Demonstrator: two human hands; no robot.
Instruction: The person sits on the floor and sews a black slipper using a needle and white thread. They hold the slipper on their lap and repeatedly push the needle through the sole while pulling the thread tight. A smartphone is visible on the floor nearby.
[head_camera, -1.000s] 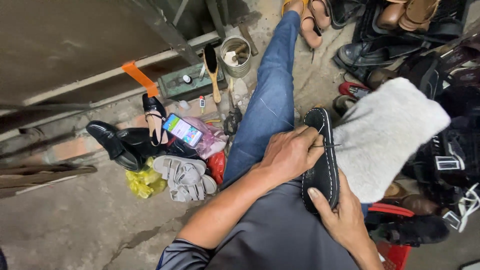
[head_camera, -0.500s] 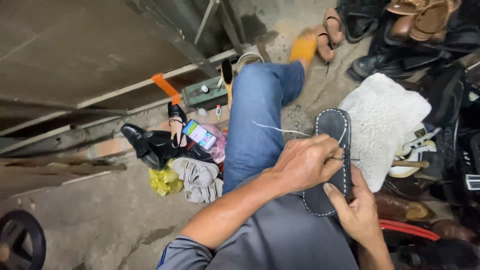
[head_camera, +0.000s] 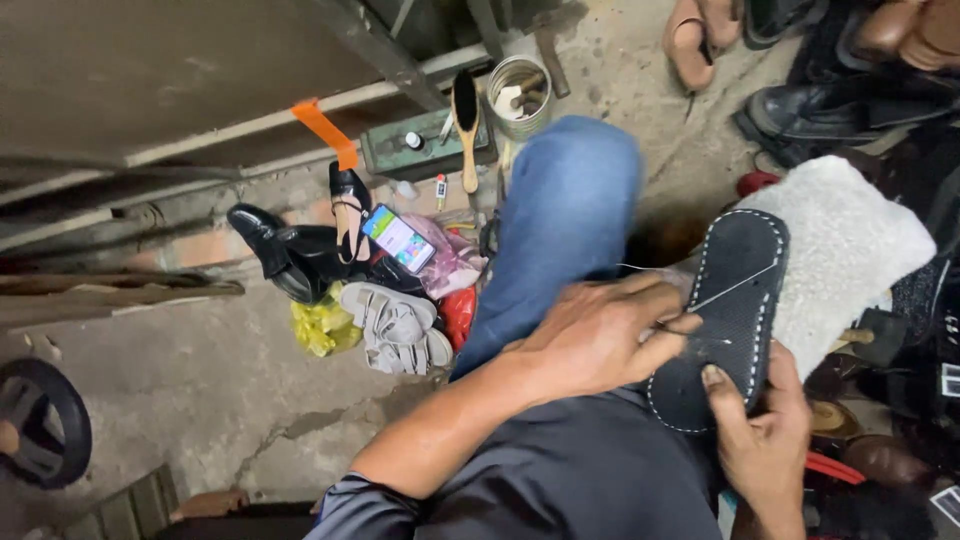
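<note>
Change: since the earlier frames your view has swung back left, so the green box and tin sit higher above your knee, and the black sole has tipped with its toe up and to the right, away from your lap.
Left hand: your left hand (head_camera: 600, 340) reaches in from the lower left, forearm stretched across your lap, knuckles up, fingers pinched together at the sole's left edge on what looks like a needle or thread end; too small to tell which.
Right hand: your right hand (head_camera: 765, 440) comes up from below the sole, thumb pressed on its lower face, fingers wrapped behind, gripping it.
Black sole (head_camera: 725, 310): held over your lap just right of your knee, white stitching round its rim, a pale thread (head_camera: 735, 285) drawn across it.
Knee: your blue-jeaned knee (head_camera: 560, 220) is raised just left of the sole.
Fleece: a white fleecy cloth (head_camera: 850, 250) lies right behind the sole.
Left of the knee: a lit phone (head_camera: 398, 238), grey sandals (head_camera: 395, 325), black heeled shoes (head_camera: 290, 250).
Above the knee: a green box (head_camera: 425, 150), a wooden brush (head_camera: 466, 125), a tin (head_camera: 520, 95).
</note>
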